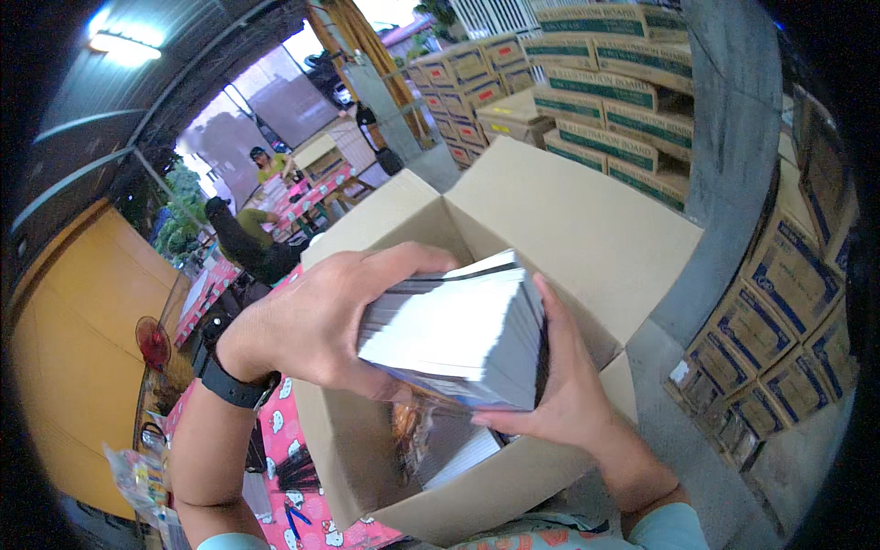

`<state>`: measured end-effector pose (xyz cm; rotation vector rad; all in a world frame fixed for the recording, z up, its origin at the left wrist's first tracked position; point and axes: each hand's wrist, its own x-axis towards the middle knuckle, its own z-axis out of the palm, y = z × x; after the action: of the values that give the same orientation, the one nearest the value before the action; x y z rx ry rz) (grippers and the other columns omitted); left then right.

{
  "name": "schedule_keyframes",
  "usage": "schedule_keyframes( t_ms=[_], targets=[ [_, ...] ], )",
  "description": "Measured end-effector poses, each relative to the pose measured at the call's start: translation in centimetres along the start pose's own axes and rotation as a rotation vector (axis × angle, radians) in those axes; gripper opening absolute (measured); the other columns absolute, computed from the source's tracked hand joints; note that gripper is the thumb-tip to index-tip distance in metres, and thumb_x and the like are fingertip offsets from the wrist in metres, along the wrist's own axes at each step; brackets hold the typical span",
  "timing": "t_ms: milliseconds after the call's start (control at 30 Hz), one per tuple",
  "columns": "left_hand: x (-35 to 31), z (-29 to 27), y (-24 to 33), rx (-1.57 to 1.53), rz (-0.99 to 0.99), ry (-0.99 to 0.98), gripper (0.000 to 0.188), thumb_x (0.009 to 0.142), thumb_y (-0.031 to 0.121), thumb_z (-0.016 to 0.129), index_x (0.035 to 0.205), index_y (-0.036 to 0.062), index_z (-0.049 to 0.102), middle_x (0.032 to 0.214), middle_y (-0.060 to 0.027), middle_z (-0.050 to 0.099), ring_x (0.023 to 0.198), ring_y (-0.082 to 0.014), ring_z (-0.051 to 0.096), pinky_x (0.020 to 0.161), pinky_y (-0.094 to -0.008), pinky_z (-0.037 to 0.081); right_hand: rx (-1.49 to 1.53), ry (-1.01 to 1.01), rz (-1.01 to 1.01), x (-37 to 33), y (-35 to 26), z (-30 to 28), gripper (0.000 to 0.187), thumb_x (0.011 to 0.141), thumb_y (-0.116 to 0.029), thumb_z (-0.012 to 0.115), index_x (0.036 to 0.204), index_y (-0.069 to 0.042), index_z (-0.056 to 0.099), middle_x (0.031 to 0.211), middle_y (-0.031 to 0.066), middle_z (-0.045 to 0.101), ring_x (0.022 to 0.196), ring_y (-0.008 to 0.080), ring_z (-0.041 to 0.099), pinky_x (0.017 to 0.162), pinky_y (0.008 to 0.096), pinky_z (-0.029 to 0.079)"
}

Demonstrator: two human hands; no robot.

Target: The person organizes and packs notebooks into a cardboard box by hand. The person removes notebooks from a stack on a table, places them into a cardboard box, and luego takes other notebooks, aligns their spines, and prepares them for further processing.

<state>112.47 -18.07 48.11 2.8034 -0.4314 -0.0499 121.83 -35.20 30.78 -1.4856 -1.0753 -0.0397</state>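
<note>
Paper stack [449,335] mid-frame, over box [346,449]. I see left fingers [412,262] and right fingers [555,316] spread wide, gripping its opposite ends. Judged heavy, loose-leaved, apt to slip; best squeezed at both ends.

paper stack [445,330]: matt, finely ridged edges | carton [577,225]: smooth matt cardboard | wristband [223,380]: smooth, plastic-looking | pillar [733,165]: looks like rough concrete | roof [73,78]: ribbed metal

We hold a thick white stack [440,325] over an open cardboard box [500,497].
Our left hand [321,316] clasps its left side, our right hand [576,390] its right; below the grip lies another pale stack [466,456], and to its lower left, pink cloth [286,431].
</note>
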Motion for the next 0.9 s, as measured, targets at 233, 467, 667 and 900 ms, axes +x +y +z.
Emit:
schedule_keyframes(
  t_ms=[233,467,667,900],
  targets=[
    [-5.6,-2.9,6.4,0.354,0.151,0.235,0.079,0.051,0.018,0.076,0.121,0.0010,0.043,0.113,-0.0148,0.053,0.104,-0.0284,0.053,0.091,-0.0354,0.040,0.233,0.203,-0.167,-1.4,-4.3,1.0,0.098,0.048,-0.026,0.084,0.124,0.002,0.029,0.113,0.0129,0.045,0.106,0.0253,0.047,0.093,0.0357,0.036],
    [-15.2,6.4,0.4,-0.067,-0.129,1.012,0.105,0.062,0.039,0.075,0.135,-0.0039,0.013,0.133,-0.0242,0.031,0.122,-0.0301,0.035,0.099,-0.0375,0.031,0.795,0.170,0.026,-0.5,-15.2,3.6,0.066,0.056,-0.012,0.074,0.115,0.002,0.047,0.103,0.0109,0.055,0.091,0.0195,0.056,0.083,0.0315,0.045],
    [-26.5,12.8,3.5,-1.102,-0.145,1.290,0.047,0.074,0.028,0.064,0.108,0.0003,0.047,0.079,-0.0040,0.059,0.067,-0.0135,0.062,0.054,-0.0251,0.051,0.673,-0.320,0.051,1.1,-19.2,13.9,0.062,0.063,-0.029,0.076,0.110,0.000,0.050,0.099,0.0066,0.056,0.091,0.0132,0.051,0.083,0.0299,0.042],
    [-40.9,26.5,3.4,-1.440,-0.151,1.804,0.050,0.078,0.028,0.059,0.116,-0.0024,0.046,0.094,-0.0153,0.063,0.058,-0.0199,0.064,0.040,-0.0241,0.050,0.723,-0.945,0.234,-2.8,-20.8,28.2,0.035,0.077,-0.013,0.068,0.106,0.001,0.054,0.090,0.0023,0.059,0.081,0.0093,0.055,0.075,0.0246,0.045]
  ],
)
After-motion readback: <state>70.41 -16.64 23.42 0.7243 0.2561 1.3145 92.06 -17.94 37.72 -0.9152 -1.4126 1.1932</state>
